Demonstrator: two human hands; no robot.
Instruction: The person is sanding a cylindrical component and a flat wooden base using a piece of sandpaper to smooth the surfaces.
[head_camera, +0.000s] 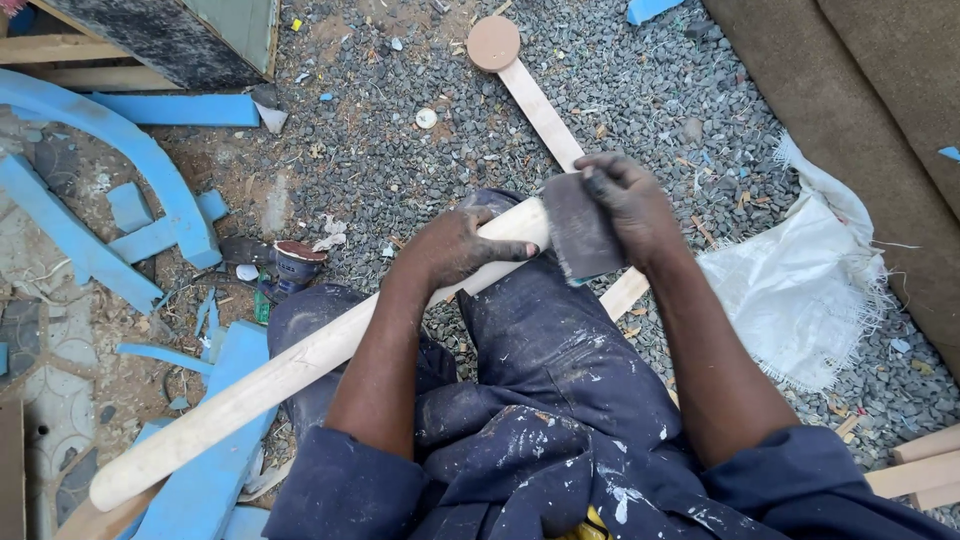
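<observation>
The left hand (455, 245) lies palm-down over a long, pale rounded wooden pole (300, 365), fingers curled around it and the forearm running straight down toward the lap. The pole slants across the person's knees, its lower end near the bottom left corner of the view and its upper end hidden under a piece of grey sandpaper (580, 230). The right hand (630, 200) grips that sandpaper, thumb and fingers folded over its top edge and pressing it against the end of the pole (the wrist is bent inward, the forearm angled up from the lower right). Both hands are closed on what they hold, just beside each other but not touching.

The person wears dark blue overalls (540, 400) flecked with white paint. Beneath lies grey gravel ground (640, 90). A flat wooden slat with a round disc end (500, 55) lies on it, running from the top centre down behind the hands. Blue foam offcuts (120, 190) are scattered at the left edge, a white woven sack (800, 280) lies to the right, and a brown cushion (880, 100) fills the top right corner.
</observation>
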